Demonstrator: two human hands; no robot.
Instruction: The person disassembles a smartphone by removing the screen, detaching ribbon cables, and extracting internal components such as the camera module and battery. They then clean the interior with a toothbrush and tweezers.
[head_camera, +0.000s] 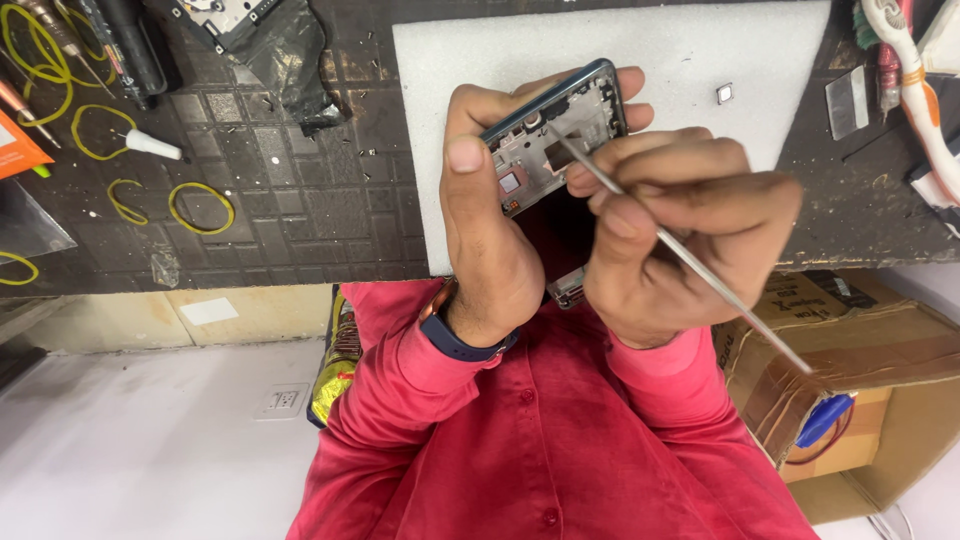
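Left hand (490, 230) holds opened phone (555, 135) — right hand (690, 235) pinches metal probe (700, 270).

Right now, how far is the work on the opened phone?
Done: the phone is already open, with its back off and inner parts bare. In hand: the left hand grips the phone above the white foam pad, and the right hand holds a thin metal tool with its tip at the upper inside. Left: the phone is still unclosed, and a small square part lies on the pad.
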